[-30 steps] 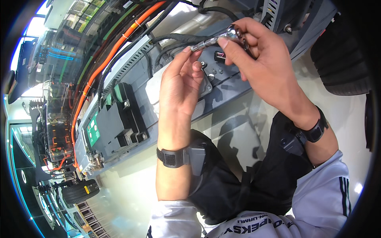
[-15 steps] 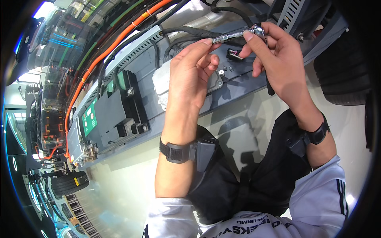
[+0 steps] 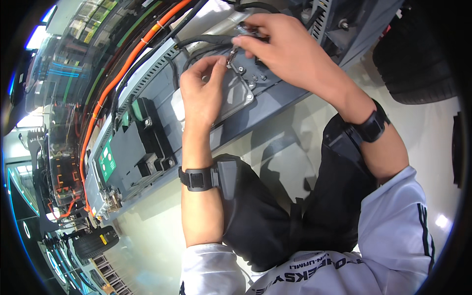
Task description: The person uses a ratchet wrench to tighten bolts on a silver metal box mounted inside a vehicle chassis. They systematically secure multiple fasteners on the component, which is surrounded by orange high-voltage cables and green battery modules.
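My right hand (image 3: 290, 51) is closed around the head of a ratchet wrench (image 3: 233, 52) with a chrome extension. The tool points down and toward me, over a silver metal housing (image 3: 238, 94). At its lower end, the thumb and fingers of my left hand (image 3: 202, 91) are pinched together on the shaft. The very tip is hidden by these fingers, so I cannot tell whether it touches a bolt. Close to the tip are bolts (image 3: 251, 84) along the housing's edge. Most of the wrench handle is hidden behind my right hand.
A black module box (image 3: 135, 152) with a green label sits left on the grey chassis. An orange cable (image 3: 110, 86) curves along the far side beside black hoses. At right stands a tyre (image 3: 408, 69). My bent knees are near the chassis edge.
Both hands have moved left and the wrench has swung from nearly level to pointing down at the housing. The view has shifted slightly, and more of the housing and its bolts now shows.
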`<act>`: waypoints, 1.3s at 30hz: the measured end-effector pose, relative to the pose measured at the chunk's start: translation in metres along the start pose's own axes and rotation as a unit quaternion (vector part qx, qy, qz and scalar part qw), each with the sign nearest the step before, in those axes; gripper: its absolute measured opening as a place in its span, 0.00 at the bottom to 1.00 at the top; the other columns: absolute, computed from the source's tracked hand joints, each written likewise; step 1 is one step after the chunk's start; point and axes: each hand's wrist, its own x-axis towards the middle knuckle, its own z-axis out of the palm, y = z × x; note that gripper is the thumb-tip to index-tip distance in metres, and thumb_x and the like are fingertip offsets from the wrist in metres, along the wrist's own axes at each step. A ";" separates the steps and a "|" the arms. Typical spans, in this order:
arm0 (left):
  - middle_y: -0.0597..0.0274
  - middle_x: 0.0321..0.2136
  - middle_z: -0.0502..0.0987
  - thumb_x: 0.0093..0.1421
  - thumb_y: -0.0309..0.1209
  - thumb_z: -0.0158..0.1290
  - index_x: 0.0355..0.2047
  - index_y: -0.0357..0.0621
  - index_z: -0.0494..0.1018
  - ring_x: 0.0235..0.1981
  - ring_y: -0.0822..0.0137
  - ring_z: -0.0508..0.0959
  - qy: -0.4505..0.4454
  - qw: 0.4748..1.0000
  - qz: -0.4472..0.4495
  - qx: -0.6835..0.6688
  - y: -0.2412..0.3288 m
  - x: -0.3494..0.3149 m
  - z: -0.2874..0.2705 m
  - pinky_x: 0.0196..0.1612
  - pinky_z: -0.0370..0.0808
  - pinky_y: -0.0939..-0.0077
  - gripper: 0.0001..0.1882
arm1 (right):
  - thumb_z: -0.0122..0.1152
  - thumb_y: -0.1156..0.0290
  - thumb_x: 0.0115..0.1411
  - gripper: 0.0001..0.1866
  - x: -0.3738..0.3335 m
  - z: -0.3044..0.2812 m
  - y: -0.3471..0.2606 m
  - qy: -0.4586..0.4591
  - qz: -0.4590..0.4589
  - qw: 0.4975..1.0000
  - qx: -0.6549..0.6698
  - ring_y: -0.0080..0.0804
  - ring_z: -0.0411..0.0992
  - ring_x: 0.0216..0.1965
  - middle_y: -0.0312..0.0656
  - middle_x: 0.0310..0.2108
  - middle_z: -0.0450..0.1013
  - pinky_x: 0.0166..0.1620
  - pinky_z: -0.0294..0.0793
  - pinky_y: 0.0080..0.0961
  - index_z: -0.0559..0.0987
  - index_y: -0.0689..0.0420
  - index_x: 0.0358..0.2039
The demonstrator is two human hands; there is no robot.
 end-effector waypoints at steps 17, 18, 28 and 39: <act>0.53 0.47 0.74 0.57 0.29 0.46 0.41 0.40 0.76 0.54 0.52 0.67 0.031 0.955 0.057 0.289 -0.033 0.018 0.015 0.61 0.58 0.59 0.14 | 0.61 0.70 0.51 0.11 0.053 0.042 0.007 -0.109 -0.009 0.981 -0.162 0.49 0.79 0.38 0.55 0.33 0.79 0.42 0.78 0.41 0.83 0.64 0.32; 0.53 0.47 0.74 0.57 0.29 0.46 0.41 0.40 0.77 0.54 0.52 0.67 0.035 0.957 0.052 0.285 -0.033 0.017 0.016 0.61 0.59 0.58 0.14 | 0.61 0.70 0.52 0.12 0.054 0.042 0.008 -0.115 -0.005 0.982 -0.151 0.48 0.79 0.39 0.54 0.34 0.79 0.43 0.78 0.41 0.82 0.64 0.33; 0.50 0.47 0.73 0.56 0.29 0.47 0.41 0.36 0.75 0.54 0.51 0.68 0.031 0.943 0.079 0.323 -0.034 0.017 0.015 0.59 0.61 0.58 0.15 | 0.62 0.66 0.56 0.12 0.059 0.044 0.011 -0.119 -0.019 0.981 -0.153 0.51 0.78 0.35 0.55 0.28 0.77 0.41 0.76 0.42 0.80 0.65 0.32; 0.53 0.44 0.76 0.56 0.31 0.52 0.41 0.39 0.76 0.52 0.52 0.69 0.041 0.955 0.072 0.284 -0.034 0.015 0.016 0.58 0.61 0.59 0.14 | 0.62 0.66 0.56 0.13 0.055 0.044 0.015 -0.131 -0.049 0.978 -0.157 0.50 0.77 0.36 0.55 0.28 0.77 0.40 0.76 0.43 0.79 0.66 0.31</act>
